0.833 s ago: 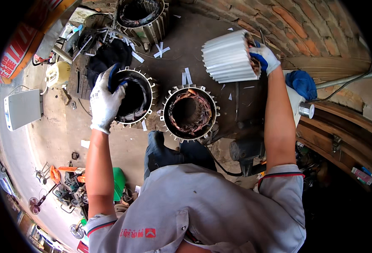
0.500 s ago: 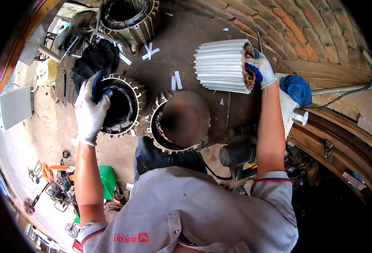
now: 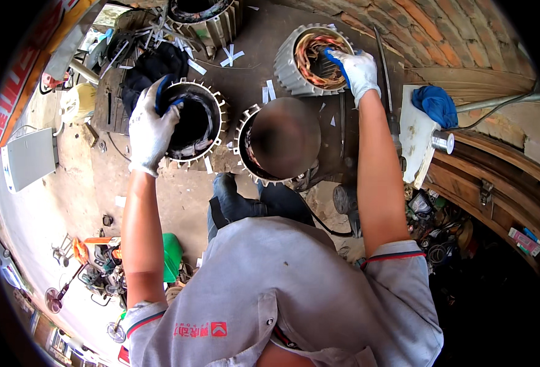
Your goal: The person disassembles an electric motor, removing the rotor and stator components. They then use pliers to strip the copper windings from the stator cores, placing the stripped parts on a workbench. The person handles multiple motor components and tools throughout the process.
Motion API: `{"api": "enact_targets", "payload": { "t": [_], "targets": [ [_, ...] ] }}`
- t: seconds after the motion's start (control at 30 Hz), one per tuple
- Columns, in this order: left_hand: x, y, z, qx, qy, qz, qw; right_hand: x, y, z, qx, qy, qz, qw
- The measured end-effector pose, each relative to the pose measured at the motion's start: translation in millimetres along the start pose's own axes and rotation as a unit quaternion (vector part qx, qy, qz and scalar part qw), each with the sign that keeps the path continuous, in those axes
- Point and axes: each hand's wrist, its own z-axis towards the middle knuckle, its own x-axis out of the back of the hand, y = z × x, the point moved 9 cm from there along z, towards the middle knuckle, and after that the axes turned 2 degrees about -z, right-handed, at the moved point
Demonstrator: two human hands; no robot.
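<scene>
Brick wall (image 3: 435, 40) beyond, left hand (image 3: 152, 127) grasps a dark-bored stator (image 3: 223, 116), right hand (image 3: 360, 71) a silver stator (image 3: 287, 68) — best steadied without scraping its copper windings (image 3: 306, 51).

Both arms (image 3: 382, 177) are held outstretched, nearly straight; the left grip (image 3: 151, 131) is curled, the right grip (image 3: 358, 71) turned leftward (both gloved).

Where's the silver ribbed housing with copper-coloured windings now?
In the head view, the silver ribbed housing is near the top, right of centre, left of the blue cloth, with the right hand at its rim.
</scene>
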Motion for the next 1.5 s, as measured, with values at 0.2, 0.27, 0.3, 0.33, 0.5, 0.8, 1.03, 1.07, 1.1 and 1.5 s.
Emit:
{"api": "enact_targets", "payload": {
  "t": [0.2, 0.27, 0.3, 0.33, 0.5, 0.8, 1.03, 1.07, 1.1, 1.5],
  "targets": [
    [-1, -2, 0, -0.031, 0.019, 0.019, 0.999, 17, 6, -67, -0.308, -0.037, 0.361, 0.88],
    [-2, -5, 0, -0.015, 0.014, -0.008, 1.0, 26, -4, -80, -0.297, -0.12, 0.332, 0.887],
    [-2, -5, 0, -0.017, 0.018, -0.008, 1.0, 35, 7, -76, -0.288, -0.14, 0.253, 0.913],
    [-1, -5, -1, -0.003, 0.01, -0.01, 1.0, 55, 3, -66, -0.222, -0.123, 0.19, 0.948],
    [-4, -12, 1, -0.025, 0.015, 0.008, 1.0, 102, -72, -53, 0.224, -0.055, -0.236, 0.944],
    [-3, -10, -3, -0.02, 0.027, 0.007, 0.999, 47, -93, -68, 0.421, -0.043, -0.416, 0.805],
    [-1, -3, -4, -0.033, 0.036, 0.045, 0.998, 30, -119, -92, 0.159, 0.062, -0.33, 0.928],
    [-2, -8, -3, -0.018, 0.025, 0.027, 0.999, 29, -120, -94, 0.149, 0.02, -0.315, 0.937],
    [-3, -10, -3, -0.014, 0.016, 0.017, 1.0, 27, -119, -96, 0.14, -0.024, -0.299, 0.944],
    [-24, 144, 91, -0.14, -0.005, 0.195, 0.971, 53, -79, -24, 0.083, 0.009, -0.193, 0.978]
  ]
}}
